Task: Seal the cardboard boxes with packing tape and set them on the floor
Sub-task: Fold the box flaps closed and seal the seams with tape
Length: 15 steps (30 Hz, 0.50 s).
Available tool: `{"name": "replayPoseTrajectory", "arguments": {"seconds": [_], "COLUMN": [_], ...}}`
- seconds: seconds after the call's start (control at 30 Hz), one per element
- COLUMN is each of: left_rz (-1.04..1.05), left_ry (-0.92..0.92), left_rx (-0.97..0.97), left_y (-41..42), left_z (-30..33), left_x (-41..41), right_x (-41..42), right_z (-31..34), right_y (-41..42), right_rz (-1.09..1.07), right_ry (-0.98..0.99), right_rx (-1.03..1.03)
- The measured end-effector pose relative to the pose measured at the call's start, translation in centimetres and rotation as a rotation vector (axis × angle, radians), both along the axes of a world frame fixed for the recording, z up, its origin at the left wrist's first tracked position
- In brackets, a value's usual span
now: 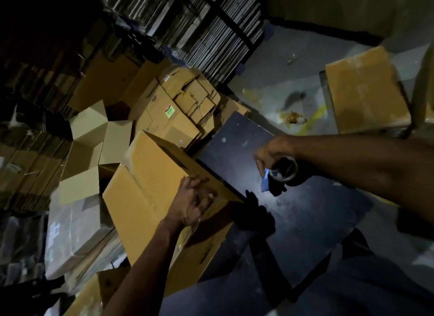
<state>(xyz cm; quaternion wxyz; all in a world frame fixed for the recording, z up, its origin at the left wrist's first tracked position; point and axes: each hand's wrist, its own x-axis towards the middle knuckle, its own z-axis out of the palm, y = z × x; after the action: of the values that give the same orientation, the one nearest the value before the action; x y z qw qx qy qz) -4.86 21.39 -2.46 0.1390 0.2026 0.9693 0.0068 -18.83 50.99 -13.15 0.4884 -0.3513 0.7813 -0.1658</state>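
Note:
A closed brown cardboard box [150, 188] leans tilted against the left edge of a dark table [305, 212]. My left hand [195, 203] lies on the box's upper right edge, fingers bent over the corner. Above the table my right hand [270, 156] grips a roll of clear packing tape [284, 171] on a dispenser with a pale blue blade part. A second closed cardboard box [366, 92] stands on the grey floor at the upper right.
An open box [94, 137] with raised flaps stands left of the tilted one. Flattened cartons [183, 104] are heaped behind it, and stacked cardboard sheets [211, 26] fill the back. Tape scraps [296, 118] litter the floor. Wrapped bundles [75, 231] lie at lower left.

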Motion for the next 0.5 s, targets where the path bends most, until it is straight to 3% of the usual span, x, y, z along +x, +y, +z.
{"name": "replayPoseTrajectory", "arguments": {"seconds": [0.13, 0.23, 0.27, 0.37, 0.5], "left_rz": [-0.057, -0.033, -0.018, 0.053, 0.202], "left_ry": [0.123, 0.213, 0.221, 0.235, 0.263], "left_rx": [0.104, 0.175, 0.190, 0.161, 0.092], "left_y": [-1.0, -1.1, -0.9, -0.2, 0.6], "left_z": [-2.5, -3.6, -3.7, -3.2, -3.4], "left_x": [0.1, -0.9, -1.4, -4.2, -10.0], "right_x": [0.1, -0.9, -1.0, -1.7, -2.9], "right_z": [0.0, -0.1, -0.1, -1.1, -2.6], "right_y": [1.8, 1.6, 1.2, -0.1, -1.1], "right_rz": [-0.244, -0.197, -0.285, -0.158, -0.134], "right_ry": [-0.018, 0.015, -0.016, 0.148, 0.219], "right_rx": [-0.047, -0.039, -0.021, 0.014, 0.056]}}
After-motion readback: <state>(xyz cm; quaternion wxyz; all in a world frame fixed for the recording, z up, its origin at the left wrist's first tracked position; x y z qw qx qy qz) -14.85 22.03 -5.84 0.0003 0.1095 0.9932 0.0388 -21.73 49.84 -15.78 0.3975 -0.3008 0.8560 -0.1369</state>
